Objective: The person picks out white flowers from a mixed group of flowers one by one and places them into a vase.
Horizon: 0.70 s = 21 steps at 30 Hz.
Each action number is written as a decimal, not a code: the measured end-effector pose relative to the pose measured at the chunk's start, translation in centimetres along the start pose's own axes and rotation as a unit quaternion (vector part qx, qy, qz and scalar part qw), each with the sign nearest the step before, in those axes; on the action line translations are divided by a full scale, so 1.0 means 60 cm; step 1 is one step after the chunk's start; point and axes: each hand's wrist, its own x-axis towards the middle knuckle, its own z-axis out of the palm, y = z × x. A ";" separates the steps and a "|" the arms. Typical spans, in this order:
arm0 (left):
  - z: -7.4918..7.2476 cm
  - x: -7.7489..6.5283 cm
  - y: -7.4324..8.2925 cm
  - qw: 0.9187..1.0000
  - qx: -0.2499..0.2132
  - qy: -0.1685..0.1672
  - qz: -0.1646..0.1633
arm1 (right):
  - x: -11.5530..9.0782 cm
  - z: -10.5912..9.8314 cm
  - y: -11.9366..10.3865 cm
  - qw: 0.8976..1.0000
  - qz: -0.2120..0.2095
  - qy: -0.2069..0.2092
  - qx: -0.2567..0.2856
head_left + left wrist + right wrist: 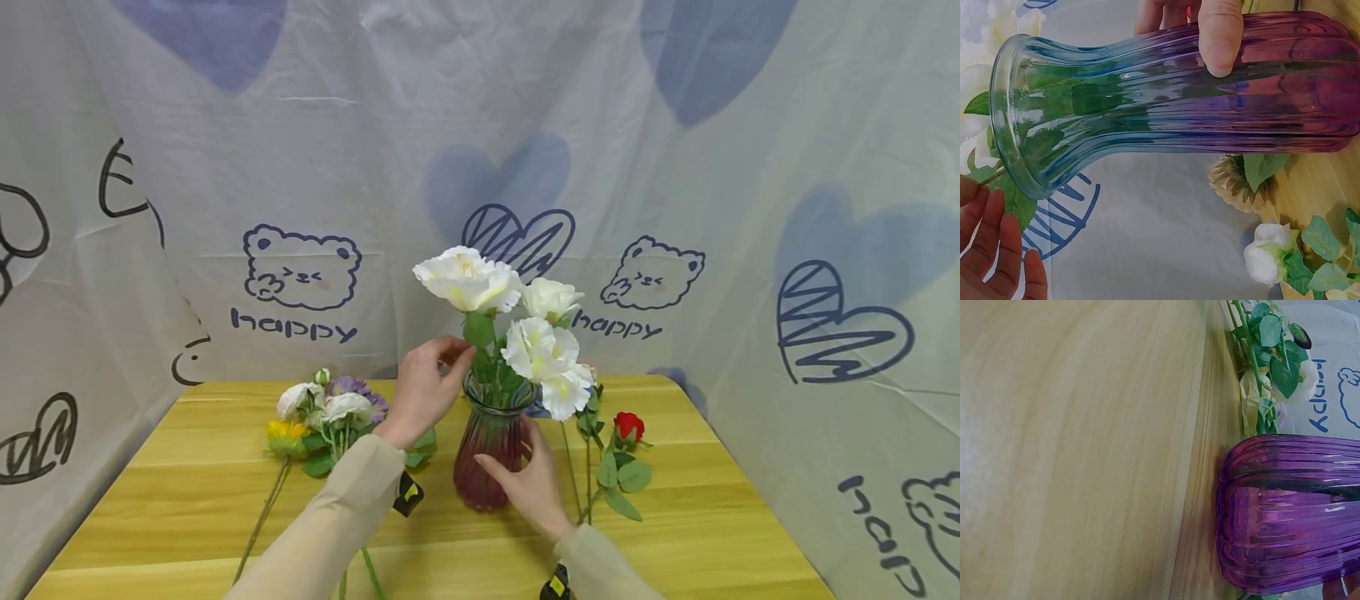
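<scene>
A ribbed glass vase (480,475), blue at the flared mouth and purple-red below, stands upright on the table with several white flowers (467,279) in it. My right hand (536,483) holds its side, the thumb (1219,44) lying across the front of the glass. At the vase's mouth, my left hand (431,383) pinches a thin flower stem (992,177) between thumb and fingertips. Green leaves (1019,203) hang beside that stem, just outside the rim. In the right wrist view, the purple lower part of the vase (1291,512) fills the right side.
On the left of the wooden table (157,508) lie white flowers (348,408), a purple flower (352,385) and a yellow flower (285,437). A red rose (628,427) with leafy stems lies right of the vase. A printed cloth (390,167) hangs behind.
</scene>
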 end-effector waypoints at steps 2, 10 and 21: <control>0.001 -0.001 -0.001 1.000 0.003 0.000 0.004 | 0.000 0.000 0.000 1.000 0.002 -0.001 0.000; 0.006 -0.011 -0.010 0.999 0.027 -0.035 -0.007 | -0.002 -0.001 -0.002 1.000 0.014 -0.001 0.003; 0.017 -0.003 -0.023 0.999 0.018 -0.038 -0.031 | -0.002 0.001 -0.002 1.000 0.001 0.005 -0.009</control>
